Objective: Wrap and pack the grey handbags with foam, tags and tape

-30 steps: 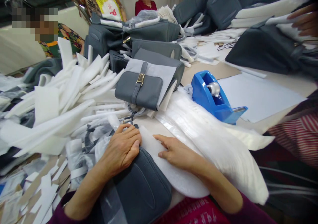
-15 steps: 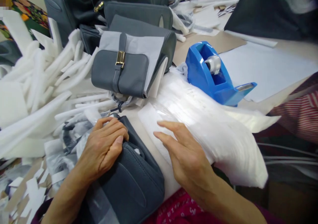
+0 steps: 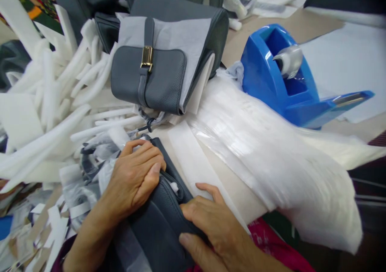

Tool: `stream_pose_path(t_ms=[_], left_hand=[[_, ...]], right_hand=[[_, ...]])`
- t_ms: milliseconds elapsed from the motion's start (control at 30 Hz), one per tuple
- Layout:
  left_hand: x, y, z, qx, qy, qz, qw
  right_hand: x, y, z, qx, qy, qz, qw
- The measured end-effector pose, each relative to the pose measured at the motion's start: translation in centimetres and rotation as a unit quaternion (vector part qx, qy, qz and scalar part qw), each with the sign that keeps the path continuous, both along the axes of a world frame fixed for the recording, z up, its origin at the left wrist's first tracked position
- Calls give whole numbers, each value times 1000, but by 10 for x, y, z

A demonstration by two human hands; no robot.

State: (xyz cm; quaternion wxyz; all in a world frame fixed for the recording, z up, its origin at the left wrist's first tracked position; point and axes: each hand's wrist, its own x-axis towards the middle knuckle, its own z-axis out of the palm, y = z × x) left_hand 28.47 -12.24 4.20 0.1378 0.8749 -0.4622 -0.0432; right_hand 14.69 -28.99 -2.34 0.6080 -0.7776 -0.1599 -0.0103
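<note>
A dark grey-blue leather handbag (image 3: 163, 223) lies at the front, close to my body. My left hand (image 3: 137, 173) is closed over its upper edge, fingers curled over the far side. My right hand (image 3: 211, 228) grips the bag's right side, thumb on the near face and fingers at the edge; the index finger sticks out over a white strip (image 3: 193, 155). A bit of white stuffing (image 3: 174, 187) shows at the bag's opening. Left of the bag, clear plastic wrapping (image 3: 90, 159) is bunched up.
Behind stands another grey bag with a gold buckle (image 3: 146, 57) and white paper on it. A blue tape dispenser (image 3: 280, 87) is at the right, beside a thick stack of white sheets (image 3: 256, 139). White foam strips (image 3: 60, 79) are heaped at the left, above paper scraps (image 3: 51, 228).
My right hand has come down from above the white strip onto the bag's right side and closed on it. My left hand keeps its hold. The view has shifted slightly closer.
</note>
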Motion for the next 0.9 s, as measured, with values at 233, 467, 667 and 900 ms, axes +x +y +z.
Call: stream_pose_path(t_ms=[233,467,667,900], left_hand=[[1,2,4,-10,45,-42,998],[-4,6,7,-38,28,-19,999],[-6,8,9,-58,19,-20,998],[-6,11,7,-62,19,-18,998]], right_hand=[[13,-12,15,-92,-49,-43,994],[53,-8,13,-281,25,-156,947],[66,-16,21,-67,34,-134,988],[68,-21,16,-11,81,-45,996]])
